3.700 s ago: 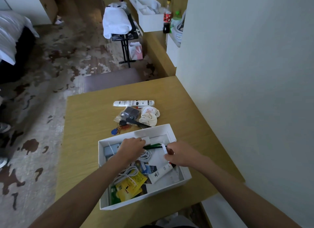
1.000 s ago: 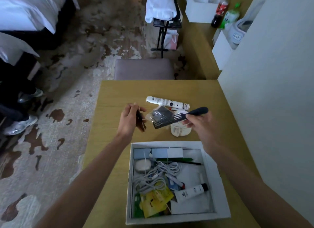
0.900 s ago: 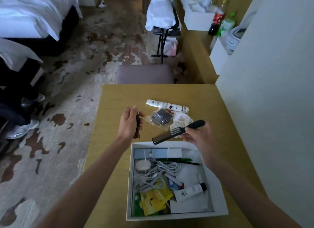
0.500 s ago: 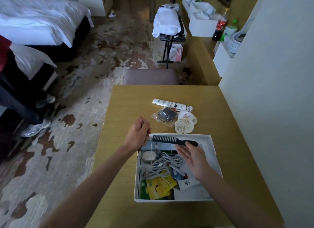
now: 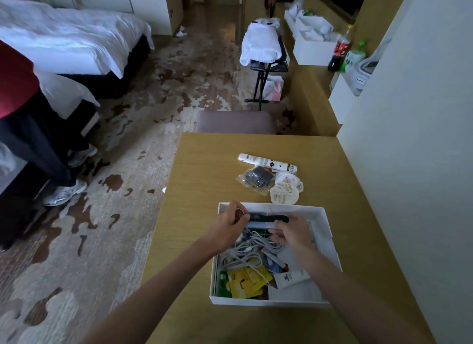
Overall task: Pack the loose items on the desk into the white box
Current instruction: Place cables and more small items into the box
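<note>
- The white box (image 5: 329, 237) sits open on the near half of the bench (image 5: 204, 164), close to the right-hand wall.
- A black comb (image 5: 268, 218) lies crosswise over the far end of the box, between the two hands.
- The left grip (image 5: 229, 227) is clenched at the comb's toothed end around something small; only a ring (image 5: 240, 211) shows at the fingers.
- The right grip (image 5: 291, 233) has its fingers loosely curled at the comb's handle end. I cannot tell whether it pinches the comb or only touches it.
- Inside the box, under the hands, is a tangle of white cable (image 5: 249, 245). Nearer lie yellow packets (image 5: 245, 279) and a short white tube (image 5: 291, 278).
- Just beyond the box on the bench are a cream cloth pouch (image 5: 285, 190), a clear bag (image 5: 256, 177) with a dark thing inside, and a long white tube (image 5: 267, 161).
- A padded chair (image 5: 235, 122) stands at the bench's far edge.
- At the far left is a bed (image 5: 64, 44), with a person (image 5: 28, 113) standing beside it.
</note>
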